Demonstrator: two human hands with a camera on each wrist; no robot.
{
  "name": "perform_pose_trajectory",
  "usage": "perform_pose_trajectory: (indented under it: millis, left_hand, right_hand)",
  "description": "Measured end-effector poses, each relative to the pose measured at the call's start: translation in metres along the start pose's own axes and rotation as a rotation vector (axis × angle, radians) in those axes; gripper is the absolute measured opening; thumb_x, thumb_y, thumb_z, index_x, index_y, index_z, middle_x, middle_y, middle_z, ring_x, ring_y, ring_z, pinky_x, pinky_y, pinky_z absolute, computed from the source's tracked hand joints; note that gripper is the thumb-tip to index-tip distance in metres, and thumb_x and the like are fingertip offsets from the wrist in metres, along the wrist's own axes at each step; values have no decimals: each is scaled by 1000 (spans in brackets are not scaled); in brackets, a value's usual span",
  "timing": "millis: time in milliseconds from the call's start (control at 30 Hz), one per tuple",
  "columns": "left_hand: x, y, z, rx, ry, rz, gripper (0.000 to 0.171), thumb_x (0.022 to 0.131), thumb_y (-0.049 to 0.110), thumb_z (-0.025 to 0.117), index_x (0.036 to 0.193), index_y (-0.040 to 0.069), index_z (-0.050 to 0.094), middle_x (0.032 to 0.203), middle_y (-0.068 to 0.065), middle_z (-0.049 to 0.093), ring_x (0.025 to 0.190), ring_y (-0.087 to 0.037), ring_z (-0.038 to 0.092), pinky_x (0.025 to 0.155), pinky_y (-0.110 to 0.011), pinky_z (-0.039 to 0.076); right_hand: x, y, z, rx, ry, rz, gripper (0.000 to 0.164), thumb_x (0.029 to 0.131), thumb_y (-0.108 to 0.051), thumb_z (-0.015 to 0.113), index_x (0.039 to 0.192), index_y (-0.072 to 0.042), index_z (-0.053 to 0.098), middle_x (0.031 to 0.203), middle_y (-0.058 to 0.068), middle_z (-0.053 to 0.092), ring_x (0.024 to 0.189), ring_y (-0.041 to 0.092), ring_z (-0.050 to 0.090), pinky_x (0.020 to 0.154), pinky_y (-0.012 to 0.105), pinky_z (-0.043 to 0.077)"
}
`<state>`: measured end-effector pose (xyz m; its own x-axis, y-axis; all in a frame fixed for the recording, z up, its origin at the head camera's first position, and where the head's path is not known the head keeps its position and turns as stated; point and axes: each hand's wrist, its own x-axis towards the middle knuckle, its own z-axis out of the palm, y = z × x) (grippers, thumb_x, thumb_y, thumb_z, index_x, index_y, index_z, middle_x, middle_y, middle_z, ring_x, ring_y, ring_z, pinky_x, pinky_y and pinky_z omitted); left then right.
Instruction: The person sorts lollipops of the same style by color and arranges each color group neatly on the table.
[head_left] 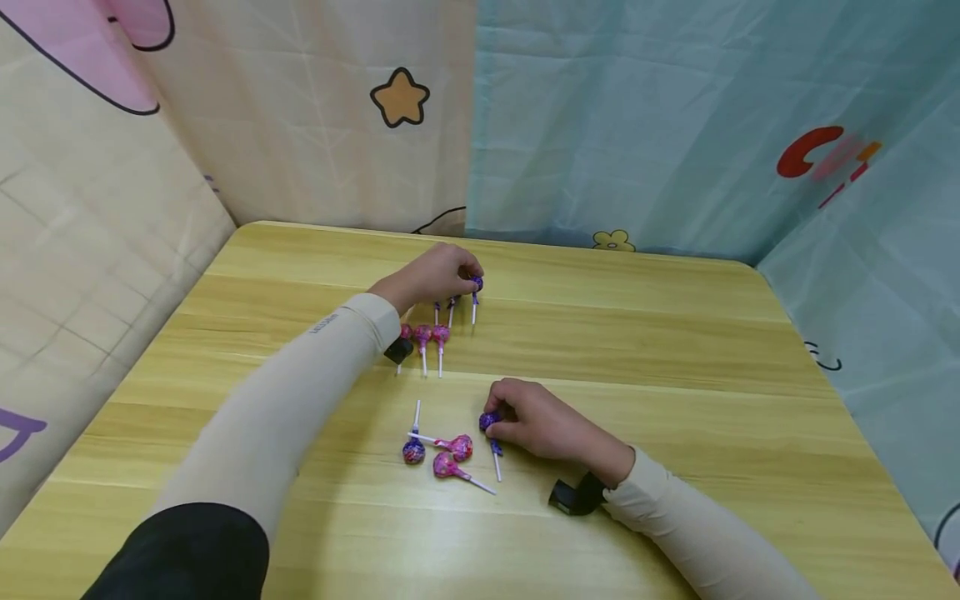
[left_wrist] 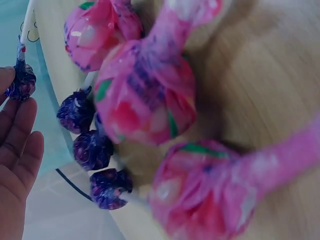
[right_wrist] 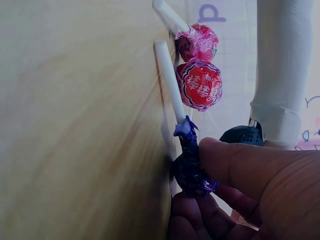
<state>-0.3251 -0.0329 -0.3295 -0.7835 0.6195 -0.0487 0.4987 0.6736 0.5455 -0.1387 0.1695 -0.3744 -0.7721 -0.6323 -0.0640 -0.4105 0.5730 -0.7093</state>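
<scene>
At the far side of the table, my left hand (head_left: 438,273) pinches a purple-wrapped lollipop (head_left: 477,284) by its candy end, its white stick pointing toward me. Beside it are more purple lollipops (left_wrist: 93,149), partly hidden by the hand in the head view. A row of pink lollipops (head_left: 423,333) lies just nearer, sticks toward me. My right hand (head_left: 536,421) grips another purple lollipop (right_wrist: 190,167) between thumb and fingers, low over the tabletop. Left of that hand lie two pink lollipops (head_left: 446,465) and one purple lollipop (head_left: 413,452), one pink stick crossing the purple one's.
The wooden table (head_left: 637,333) reaches back to a printed curtain (head_left: 675,125), with more cloth on both sides. Dark wrist cameras (head_left: 577,496) sit on both wrists, the left one above the pink row.
</scene>
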Motion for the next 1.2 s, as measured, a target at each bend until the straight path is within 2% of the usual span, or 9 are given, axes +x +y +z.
perform_pose_trajectory:
  millis: [200,433,833,1200]
  left_hand:
    - [8,-10,6,-32,7,-31,24,98,15,64,117,2,70,112,-9,69,98,-21,61,89,-35,49]
    - [12,-22,13,8,-14,-65,22,98,16,64,115,5,71,111,-9,69,101,-22,60,92,-36,48]
    - [14,-17,14,13,-40,-77,21,98,16,64,115,5,71,110,-9,68,99,-23,58,92,-36,47]
    - [13,-16,14,-17,-37,-92,20,97,15,65,113,5,71,109,-9,68,96,-23,58,89,-36,48]
  right_hand:
    - [-1,-3,-1,3,-4,6,12,92,-11,72,94,-14,61,90,-7,61,80,9,56,72,28,49]
    - [1,-5,-1,4,-12,35,12,92,-12,72,95,-14,61,90,-6,59,80,10,54,71,28,48]
    - [1,-3,-2,-10,-10,34,13,91,-12,73,95,-14,61,89,-7,59,80,9,55,71,27,48]
    - [1,-3,-4,10,-16,20,12,91,-10,72,94,-12,61,89,-6,59,79,9,54,70,27,48]
